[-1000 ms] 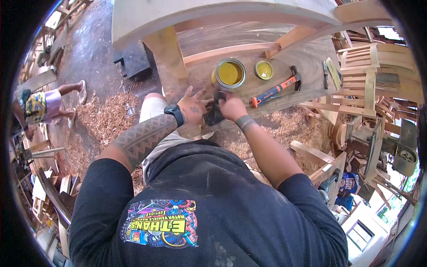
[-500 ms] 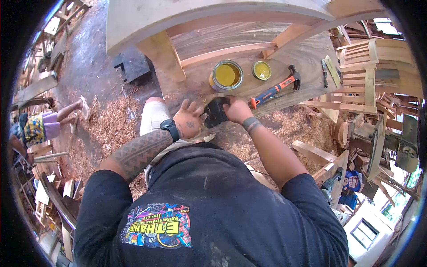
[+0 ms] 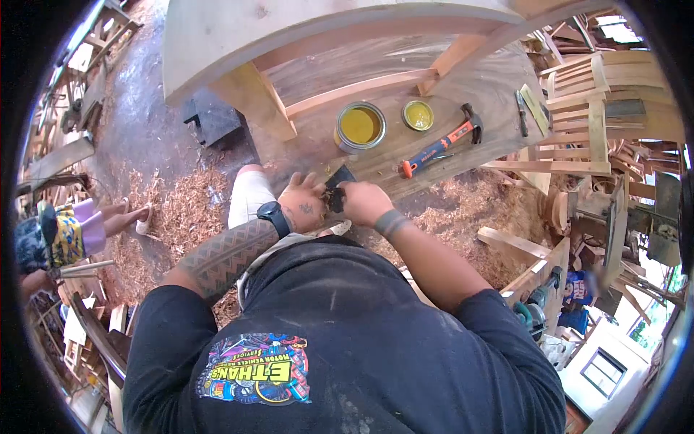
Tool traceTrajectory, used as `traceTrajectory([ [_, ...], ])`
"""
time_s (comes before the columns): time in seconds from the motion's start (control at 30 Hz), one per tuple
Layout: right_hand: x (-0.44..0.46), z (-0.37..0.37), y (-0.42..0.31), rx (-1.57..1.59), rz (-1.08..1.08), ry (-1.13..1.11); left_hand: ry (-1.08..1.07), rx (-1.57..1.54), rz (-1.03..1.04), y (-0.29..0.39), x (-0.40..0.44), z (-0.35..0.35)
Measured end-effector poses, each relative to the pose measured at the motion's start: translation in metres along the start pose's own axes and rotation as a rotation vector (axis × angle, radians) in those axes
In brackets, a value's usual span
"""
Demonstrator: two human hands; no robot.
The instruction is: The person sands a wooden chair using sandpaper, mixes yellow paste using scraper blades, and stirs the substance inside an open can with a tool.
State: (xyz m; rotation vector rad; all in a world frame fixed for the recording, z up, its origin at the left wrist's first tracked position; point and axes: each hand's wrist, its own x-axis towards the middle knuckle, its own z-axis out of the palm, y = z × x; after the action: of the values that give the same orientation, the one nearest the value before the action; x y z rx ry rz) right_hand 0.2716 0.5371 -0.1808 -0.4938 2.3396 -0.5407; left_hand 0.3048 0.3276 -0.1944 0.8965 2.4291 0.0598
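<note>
Currently gripped: a flat black piece (image 3: 341, 176), clamped between the thumb and fingers of the right hand (image 3: 365, 204).
Look of the black piece: dark, straight-edged, one corner poking out past the fingertips on the far side; brownish-yellow specks on the part between the hands, the rest hidden by the grip.
Left hand (image 3: 303, 201): just left of the grip, fingers extended and slightly apart; I cannot tell whether it touches the black piece.
Can (image 3: 343, 143): beyond the grip, upright, uncovered, yellow inside.
Lid (image 3: 418, 116): beyond the grip and to its right, near the can, its upturned face yellow.
Hammer (image 3: 437, 150): right of the grip, orange and dark blue handle, lying on the wooden board (image 3: 499, 83).
Shavings (image 3: 455, 217): right of the grip, on the ground.
</note>
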Motion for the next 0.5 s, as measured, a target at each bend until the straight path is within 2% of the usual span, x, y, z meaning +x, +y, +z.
traceTrajectory([
  [0.03, -0.008, 0.002, 0.002, -0.070, -0.053, 0.093, -0.051, -0.020, -0.003, 0.000, -0.002, -0.004],
  [0.1, -0.024, 0.005, 0.010, -0.204, -0.161, 0.279, -0.018, -0.042, -0.002, -0.001, -0.012, -0.006],
  [0.2, -0.036, 0.031, 0.016, -0.363, -0.303, 0.306, 0.110, -0.081, -0.016, 0.004, -0.021, 0.013],
  [0.23, -0.036, 0.044, 0.017, -0.343, -0.272, 0.268, 0.172, -0.096, -0.025, 0.003, -0.021, 0.022],
  [0.33, -0.020, 0.064, 0.028, -0.398, -0.400, 0.479, 0.134, -0.031, -0.021, 0.000, -0.021, 0.025],
  [0.47, 0.017, 0.030, 0.013, -0.356, -0.230, 0.358, 0.083, -0.088, -0.043, 0.007, -0.022, 0.011],
  [0.5, 0.012, 0.029, 0.018, -0.339, -0.298, 0.467, 0.082, -0.083, -0.051, 0.010, -0.021, 0.010],
])
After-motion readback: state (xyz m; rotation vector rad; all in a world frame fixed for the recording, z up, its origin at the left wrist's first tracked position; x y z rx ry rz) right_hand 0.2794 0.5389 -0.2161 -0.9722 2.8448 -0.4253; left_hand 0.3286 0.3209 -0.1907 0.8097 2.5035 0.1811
